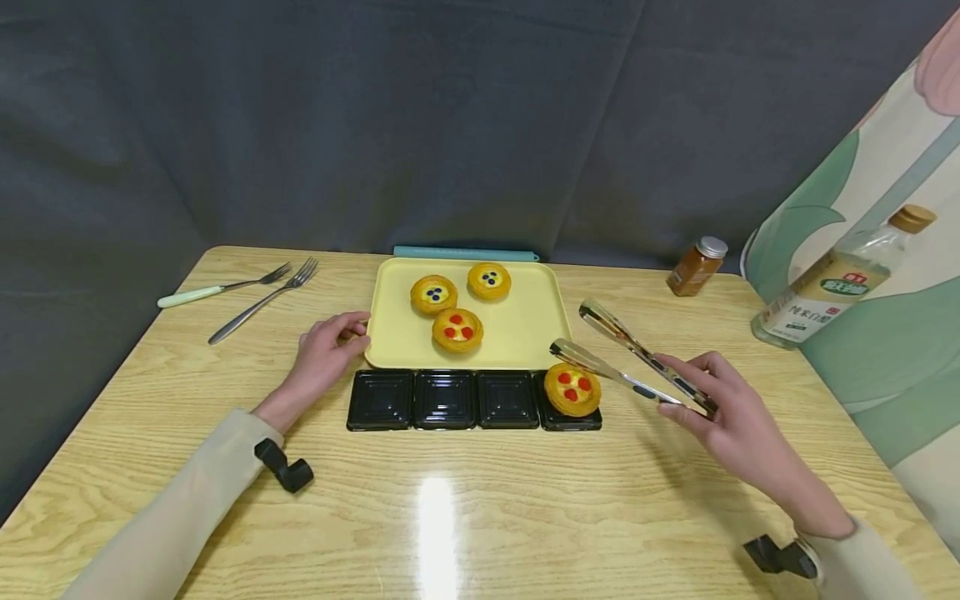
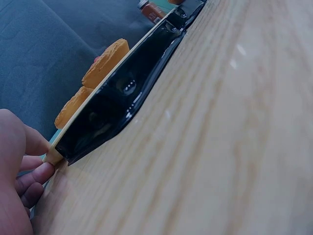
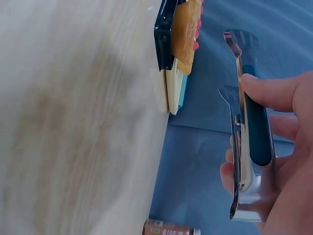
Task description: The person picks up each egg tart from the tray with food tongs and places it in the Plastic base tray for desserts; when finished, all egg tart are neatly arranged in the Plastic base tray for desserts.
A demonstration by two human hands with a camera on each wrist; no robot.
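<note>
My left hand (image 1: 330,343) pinches the left edge of a pale yellow tray (image 1: 525,333) between thumb and fingers. On the tray lie two egg tarts with blue dots, one at the left (image 1: 433,295) and one farther back (image 1: 489,281), plus a red-dotted tart (image 1: 457,331). Along its front edge runs a black plastic tray (image 1: 445,400) with several square compartments. Another red-dotted tart (image 1: 572,389) sits in the rightmost one. Metal tongs (image 3: 257,127) are gripped in my right hand (image 1: 738,421), their arms spread with nothing between the tips, which overlap the yellow tray's right side in the head view.
Two forks, one green-handled (image 1: 191,297) and one metal (image 1: 258,309), lie at the back left. A small brown jar (image 1: 696,268) stands at the back right, with a tall vinegar bottle (image 1: 832,287) beyond it. Behind the yellow tray is a teal strip (image 1: 465,253).
</note>
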